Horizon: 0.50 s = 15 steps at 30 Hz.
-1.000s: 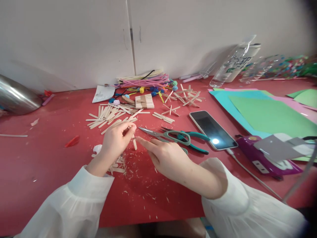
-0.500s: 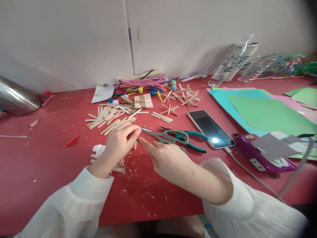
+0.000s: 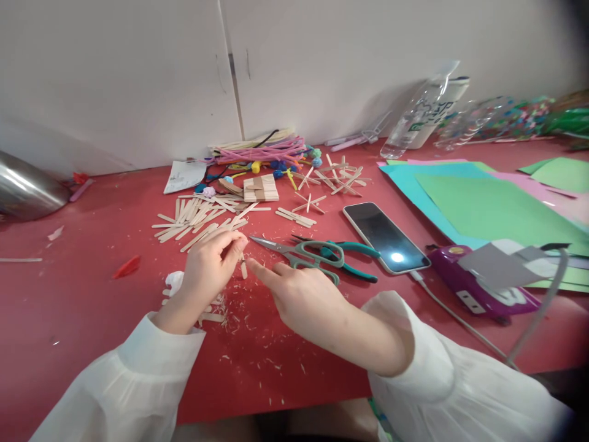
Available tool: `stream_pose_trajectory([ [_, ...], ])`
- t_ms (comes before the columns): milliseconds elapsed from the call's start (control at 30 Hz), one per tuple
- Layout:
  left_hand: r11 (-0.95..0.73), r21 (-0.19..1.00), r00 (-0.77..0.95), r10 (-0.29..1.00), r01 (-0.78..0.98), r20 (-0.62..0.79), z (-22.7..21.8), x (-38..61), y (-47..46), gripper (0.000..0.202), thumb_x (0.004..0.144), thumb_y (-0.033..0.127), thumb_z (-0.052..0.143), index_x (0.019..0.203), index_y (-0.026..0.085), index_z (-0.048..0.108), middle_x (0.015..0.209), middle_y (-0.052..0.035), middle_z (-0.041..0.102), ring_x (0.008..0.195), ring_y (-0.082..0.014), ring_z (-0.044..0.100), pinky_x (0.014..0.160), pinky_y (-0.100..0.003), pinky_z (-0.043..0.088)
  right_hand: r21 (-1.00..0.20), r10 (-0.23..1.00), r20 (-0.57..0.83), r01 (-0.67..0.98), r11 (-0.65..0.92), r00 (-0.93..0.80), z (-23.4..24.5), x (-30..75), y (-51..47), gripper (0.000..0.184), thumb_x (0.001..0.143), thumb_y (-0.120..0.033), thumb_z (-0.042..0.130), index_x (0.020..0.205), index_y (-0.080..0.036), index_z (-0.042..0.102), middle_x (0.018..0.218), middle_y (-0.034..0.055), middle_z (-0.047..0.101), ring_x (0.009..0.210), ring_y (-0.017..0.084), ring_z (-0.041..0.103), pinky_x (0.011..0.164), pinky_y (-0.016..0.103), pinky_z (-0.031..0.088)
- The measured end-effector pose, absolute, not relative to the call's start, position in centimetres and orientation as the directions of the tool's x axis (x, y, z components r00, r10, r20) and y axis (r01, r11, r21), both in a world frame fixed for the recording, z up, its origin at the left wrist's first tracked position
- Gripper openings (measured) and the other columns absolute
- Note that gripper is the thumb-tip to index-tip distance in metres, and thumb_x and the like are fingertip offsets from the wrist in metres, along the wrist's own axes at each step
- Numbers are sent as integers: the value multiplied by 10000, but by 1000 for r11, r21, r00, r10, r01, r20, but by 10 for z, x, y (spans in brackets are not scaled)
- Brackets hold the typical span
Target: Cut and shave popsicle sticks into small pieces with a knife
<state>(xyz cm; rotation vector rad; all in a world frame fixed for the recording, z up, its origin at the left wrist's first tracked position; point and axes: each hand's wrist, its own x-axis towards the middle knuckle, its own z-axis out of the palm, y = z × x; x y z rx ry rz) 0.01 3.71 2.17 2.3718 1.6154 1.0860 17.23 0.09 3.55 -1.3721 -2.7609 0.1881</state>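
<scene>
My left hand (image 3: pixel 209 261) is closed, thumb and fingers pinching a short wooden craft stick (image 3: pixel 244 270) whose lower end points down toward the table. My right hand (image 3: pixel 299 294) comes in from the right with its index finger stretched toward the stick, the fingertip close beside it. The other right fingers are curled under, and whatever they hold is hidden. Just beyond the hands lie grey-green handled scissors (image 3: pixel 317 253), with teal-handled pliers (image 3: pixel 356 248) partly behind them. Pale wood shavings (image 3: pixel 239 313) are scattered below the hands.
Loose craft sticks (image 3: pixel 197 215) and a banded stack of sticks (image 3: pixel 261 188) lie farther back, near pink pipe cleaners (image 3: pixel 260 151). To the right are a phone (image 3: pixel 386 236) with a cable, a purple power strip (image 3: pixel 478 282) and coloured paper (image 3: pixel 497 202). A metal bottle (image 3: pixel 30 187) lies left.
The view has shifted slightly, so most things sit a little farther left. More of the stick shows below my left fingers, and the right index fingertip is slightly apart from them.
</scene>
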Motion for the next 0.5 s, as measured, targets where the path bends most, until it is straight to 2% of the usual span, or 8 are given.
stream_pose_trajectory([
  [133, -414, 446, 161, 849, 793, 503, 21, -2, 36, 199, 872, 292, 472, 781, 207, 626, 702, 4, 658, 646, -138, 605, 664, -230, 456, -46, 785, 31, 784, 619, -618, 37, 173, -1, 637, 755, -35, 402, 1359, -237, 399, 801, 55, 633, 483, 128, 555, 381, 269, 169],
  [267, -396, 445, 134, 848, 803, 513, 22, -3, 37, 191, 872, 286, 470, 794, 210, 627, 720, 0, 663, 681, -145, 605, 674, -235, 458, -49, 766, 63, 765, 643, -640, 37, 174, -1, 625, 744, -24, 424, 1327, -250, 447, 787, 49, 628, 530, 128, 558, 393, 273, 149],
  [367, -379, 446, 104, 843, 811, 528, 21, -4, 38, 173, 864, 287, 486, 793, 208, 623, 743, -4, 667, 696, -146, 605, 679, -233, 460, -87, 777, 55, 772, 630, -627, 34, 175, 1, 627, 762, -55, 439, 1350, -271, 419, 810, 42, 638, 536, 126, 549, 402, 267, 174],
  [500, -379, 453, 103, 845, 807, 525, 20, -5, 39, 173, 865, 291, 493, 789, 204, 622, 758, -6, 673, 704, -147, 609, 691, -234, 462, -161, 819, 75, 803, 573, -569, 29, 176, 6, 596, 807, -88, 423, 1375, -267, 387, 859, 55, 656, 598, 141, 577, 444, 243, 279],
])
